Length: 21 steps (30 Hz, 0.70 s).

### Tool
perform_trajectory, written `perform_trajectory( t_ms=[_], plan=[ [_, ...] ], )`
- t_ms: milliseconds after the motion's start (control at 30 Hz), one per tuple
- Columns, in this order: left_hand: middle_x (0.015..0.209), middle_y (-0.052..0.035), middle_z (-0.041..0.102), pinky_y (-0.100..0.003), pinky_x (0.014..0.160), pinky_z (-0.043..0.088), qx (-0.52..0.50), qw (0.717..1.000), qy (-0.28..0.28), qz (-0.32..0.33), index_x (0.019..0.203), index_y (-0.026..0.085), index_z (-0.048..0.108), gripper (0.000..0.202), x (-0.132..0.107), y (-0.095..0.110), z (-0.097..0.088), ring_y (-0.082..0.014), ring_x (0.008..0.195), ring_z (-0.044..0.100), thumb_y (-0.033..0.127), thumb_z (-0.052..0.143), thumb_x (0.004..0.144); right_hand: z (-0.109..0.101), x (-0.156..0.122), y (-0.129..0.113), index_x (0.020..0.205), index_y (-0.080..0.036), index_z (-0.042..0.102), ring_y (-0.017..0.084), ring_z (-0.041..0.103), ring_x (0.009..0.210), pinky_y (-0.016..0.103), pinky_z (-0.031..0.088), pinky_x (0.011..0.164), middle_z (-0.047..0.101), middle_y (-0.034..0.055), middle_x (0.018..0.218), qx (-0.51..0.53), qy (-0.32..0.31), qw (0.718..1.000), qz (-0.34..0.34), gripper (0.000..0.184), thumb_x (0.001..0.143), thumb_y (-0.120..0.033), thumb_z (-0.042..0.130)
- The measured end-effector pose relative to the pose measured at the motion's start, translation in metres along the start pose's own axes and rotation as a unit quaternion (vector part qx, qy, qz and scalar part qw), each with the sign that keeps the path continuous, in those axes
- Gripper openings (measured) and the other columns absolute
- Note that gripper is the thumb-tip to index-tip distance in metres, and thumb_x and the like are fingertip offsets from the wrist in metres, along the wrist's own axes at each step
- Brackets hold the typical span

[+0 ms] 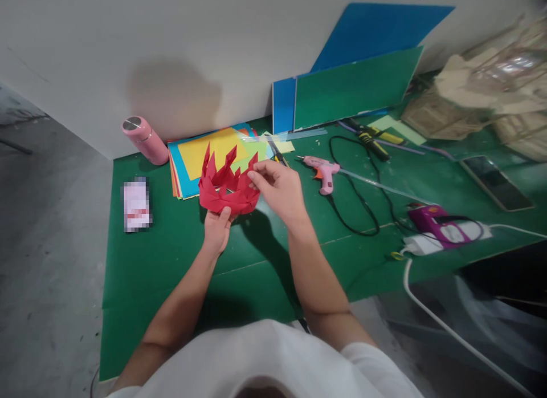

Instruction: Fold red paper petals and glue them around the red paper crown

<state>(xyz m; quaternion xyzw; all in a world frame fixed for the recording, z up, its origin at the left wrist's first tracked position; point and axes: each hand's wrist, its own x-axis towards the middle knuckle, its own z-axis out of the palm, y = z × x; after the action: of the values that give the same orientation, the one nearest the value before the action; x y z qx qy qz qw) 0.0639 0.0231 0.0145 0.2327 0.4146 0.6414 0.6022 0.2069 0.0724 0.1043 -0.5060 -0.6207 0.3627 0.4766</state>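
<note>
A folded red paper crown (226, 199) with several upright points is held above the green table. From below, my left hand (217, 231) grips its near lower rim, the thumb lying on the outside. My right hand (280, 188) pinches the crown's right side near one point between thumb and fingertips. Beyond the crown lies a stack of coloured paper (192, 158), yellow and blue sheets near the top. A pink glue gun (321, 170) with a clear glue stick rests on the table to the right of my right hand.
A pink bottle (147, 141) stands at the back left. A purple and white power strip (447, 227) with cables and a phone (498, 183) lie on the right. Blue and green boards (356, 87) lean on the wall. Brown cardboard-like models (453, 113) fill the far right.
</note>
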Motion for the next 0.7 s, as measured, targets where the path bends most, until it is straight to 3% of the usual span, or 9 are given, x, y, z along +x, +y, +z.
perform_trajectory(
  t_ms=[567, 700],
  plan=[
    [0.121, -0.0049, 0.067, -0.039, 0.093, 0.053, 0.002, 1.000, 0.001, 0.008, 0.117, 0.029, 0.058, 0.061, 0.000, 0.001, 0.001, -0.0211, 0.105, 0.067, 0.042, 0.084, 0.063, 0.000, -0.001, -0.008, 0.082, -0.020, 0.063, 0.013, 0.063, 0.063, 0.029, 0.052, 0.064, 0.068, 0.0004, 0.078, 0.011, -0.025, 1.000, 0.014, 0.011, 0.083, -0.030, 0.057],
    [0.120, -0.0055, 0.068, -0.038, 0.093, 0.053, 0.002, 1.000, 0.005, 0.009, 0.118, 0.028, 0.059, 0.061, 0.000, 0.003, 0.001, -0.0219, 0.106, 0.066, 0.042, 0.084, 0.064, -0.003, -0.002, -0.013, 0.095, -0.021, 0.061, 0.015, 0.063, 0.071, 0.031, 0.050, 0.068, 0.069, 0.0027, 0.088, -0.039, -0.052, 0.998, 0.000, 0.023, 0.078, -0.035, 0.066]
  ],
)
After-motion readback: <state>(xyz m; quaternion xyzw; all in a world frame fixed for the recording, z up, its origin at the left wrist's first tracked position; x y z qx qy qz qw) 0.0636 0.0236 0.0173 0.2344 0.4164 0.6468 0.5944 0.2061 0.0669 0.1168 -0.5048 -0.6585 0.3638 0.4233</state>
